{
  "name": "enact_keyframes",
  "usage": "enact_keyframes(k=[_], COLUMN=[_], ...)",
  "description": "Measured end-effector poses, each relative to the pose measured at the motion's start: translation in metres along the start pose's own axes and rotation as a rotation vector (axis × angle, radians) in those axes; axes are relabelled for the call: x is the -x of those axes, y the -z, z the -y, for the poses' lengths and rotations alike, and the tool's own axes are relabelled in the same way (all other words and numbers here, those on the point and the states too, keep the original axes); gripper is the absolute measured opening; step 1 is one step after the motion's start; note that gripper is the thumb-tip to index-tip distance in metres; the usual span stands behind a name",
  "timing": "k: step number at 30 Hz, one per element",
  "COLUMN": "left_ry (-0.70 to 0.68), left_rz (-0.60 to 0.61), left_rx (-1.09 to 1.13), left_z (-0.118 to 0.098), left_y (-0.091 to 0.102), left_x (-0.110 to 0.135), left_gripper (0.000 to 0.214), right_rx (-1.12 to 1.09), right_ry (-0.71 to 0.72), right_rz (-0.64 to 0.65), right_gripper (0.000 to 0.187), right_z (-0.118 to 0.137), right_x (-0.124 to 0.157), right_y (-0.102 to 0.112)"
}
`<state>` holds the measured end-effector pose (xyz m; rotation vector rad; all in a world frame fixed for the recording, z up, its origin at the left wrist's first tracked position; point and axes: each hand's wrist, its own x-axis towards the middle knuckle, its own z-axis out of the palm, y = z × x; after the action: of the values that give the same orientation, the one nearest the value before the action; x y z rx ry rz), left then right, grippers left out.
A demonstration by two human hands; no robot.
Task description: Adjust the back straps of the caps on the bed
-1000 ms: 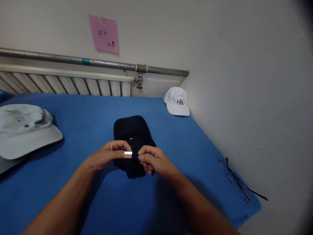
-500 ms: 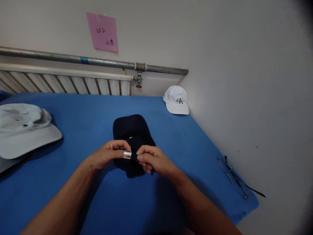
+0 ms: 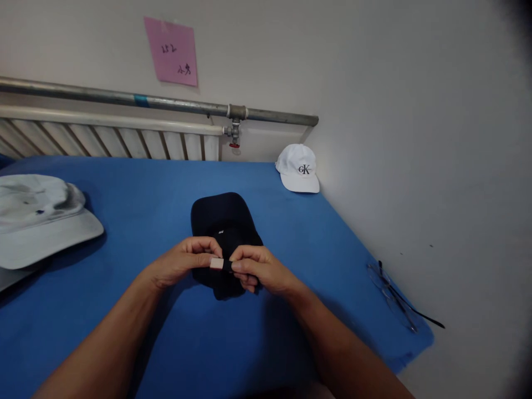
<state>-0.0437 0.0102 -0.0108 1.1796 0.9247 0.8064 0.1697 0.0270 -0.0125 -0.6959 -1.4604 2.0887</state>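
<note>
A black cap [image 3: 222, 216] lies in the middle of the blue table [image 3: 166, 183], its back strap toward me. My left hand [image 3: 183, 265] pinches the small metal buckle [image 3: 216, 264] of that strap between thumb and fingers. My right hand [image 3: 257, 270] is closed on the black strap just right of the buckle. The two hands meet fingertip to fingertip over the cap's near end.
A white cap with a black logo [image 3: 298, 169] sits at the far right corner by the wall. A pale grey cap [image 3: 37, 219] lies at the left. Thin-framed glasses [image 3: 394, 296] rest near the table's right edge. A radiator and metal pipe [image 3: 166, 103] run behind.
The hands have closed in slightly on the buckle, which shows less of its shiny face. The view has shifted a little; the cap has not moved.
</note>
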Motion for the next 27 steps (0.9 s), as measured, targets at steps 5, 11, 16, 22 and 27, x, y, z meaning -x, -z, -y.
enact_keyframes(k=[5, 11, 16, 22, 27], left_ry=[-0.013, -0.02, -0.022, 0.052, 0.019], left_rz=[0.038, 0.064, 0.05, 0.034, 0.037], left_rx=[0.0, -0.016, 0.01, -0.021, 0.012], left_z=[0.001, 0.002, 0.003, 0.003, 0.0], left_y=[-0.001, 0.001, 0.001, -0.004, -0.002], left_x=[-0.001, -0.001, -0.001, 0.0, 0.0], left_gripper=[0.011, 0.01, 0.01, 0.013, 0.012], right_rx=[0.04, 0.064, 0.191, 0.316, 0.554], right_ry=[-0.007, 0.031, 0.09, 0.205, 0.217], right_rz=[-0.02, -0.051, -0.172, -0.153, -0.164], right_gripper=[0.013, 0.01, 0.015, 0.009, 0.022], right_z=[-0.002, -0.002, 0.003, 0.005, 0.016], right_x=[-0.002, -0.002, 0.002, 0.004, 0.012], right_y=[-0.003, -0.008, -0.01, -0.011, -0.005])
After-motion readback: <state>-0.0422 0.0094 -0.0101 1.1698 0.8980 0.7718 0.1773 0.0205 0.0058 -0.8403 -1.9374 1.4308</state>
